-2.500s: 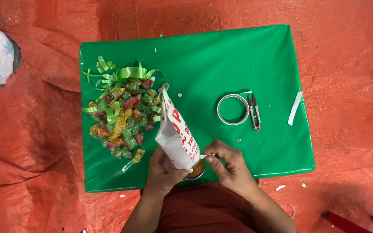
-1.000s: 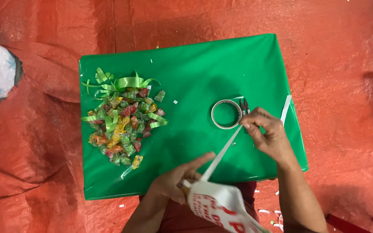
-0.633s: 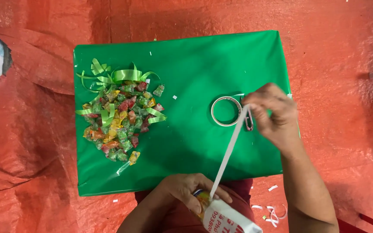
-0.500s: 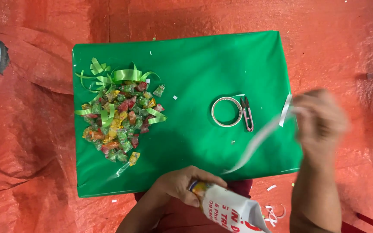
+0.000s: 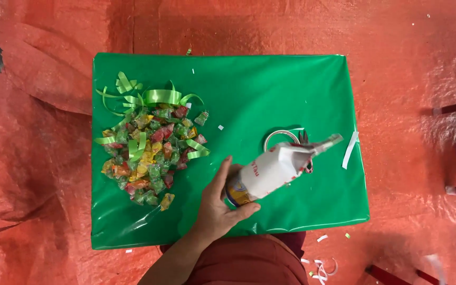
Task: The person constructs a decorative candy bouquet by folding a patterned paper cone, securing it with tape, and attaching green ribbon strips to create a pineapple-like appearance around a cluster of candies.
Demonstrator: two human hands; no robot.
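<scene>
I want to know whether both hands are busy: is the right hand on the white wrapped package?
No, only the left hand holds the white wrapped package; the right hand is out of view.

This looks like a makeshift craft or gift-packing spot rather than a proper workshop. A crumpled orange tarpaulin (image 5: 412, 63) covers the whole floor, and a low desk (image 5: 270, 84) wrapped in shiny green sheet stands on it. On the desk lie a heap of wrapped sweets (image 5: 151, 153), curls of green ribbon (image 5: 159, 96) and a tape roll (image 5: 276, 139). Paper scraps (image 5: 320, 261) litter the tarpaulin.
</scene>
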